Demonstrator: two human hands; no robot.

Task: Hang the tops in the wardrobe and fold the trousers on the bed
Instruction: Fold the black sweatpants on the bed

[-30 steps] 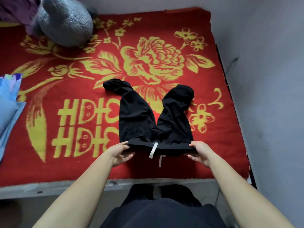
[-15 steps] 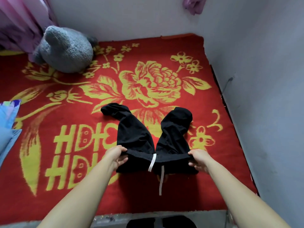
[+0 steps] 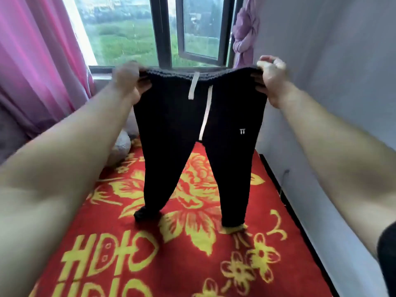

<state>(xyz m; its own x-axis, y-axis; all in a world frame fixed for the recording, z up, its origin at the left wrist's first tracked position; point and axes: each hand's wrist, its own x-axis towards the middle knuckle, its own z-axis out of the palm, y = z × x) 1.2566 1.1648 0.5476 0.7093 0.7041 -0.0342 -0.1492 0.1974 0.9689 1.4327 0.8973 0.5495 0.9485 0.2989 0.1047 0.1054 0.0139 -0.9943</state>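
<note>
Head view looks along the red woven bed blanket with yellow flowers and lettering [image 3: 137,260], and from where I stand its right edge runs tight along the pale grey wall [image 3: 334,86], with only a dark slit between them. The far end meets the sill of the dark-framed window [image 3: 166,35]. One pair of black jersey trousers [image 3: 171,125] hangs in the air over the middle of the bed, with open blanket in front of it. The left hand [image 3: 128,82] and the right hand [image 3: 271,80] each grip one end of the waistband, fingers curled round the cloth, stretching it level at sill height. The long axis stands upright: waistband up, cuffs down, the front turned to the wearer of the camera. Two legs spread apart below the crotch. One cuff crumples on the blanket; whether the other touches it, I cannot tell. Two white flat drawstring ends [image 3: 205,116] dangle from the waist, one short, one long. One fuzzy grey plush toy [image 3: 122,144] sits by the left forearm. Two curtains flank the window: one pink drape [image 3: 38,61], one knotted lilac one [image 3: 244,37].
</note>
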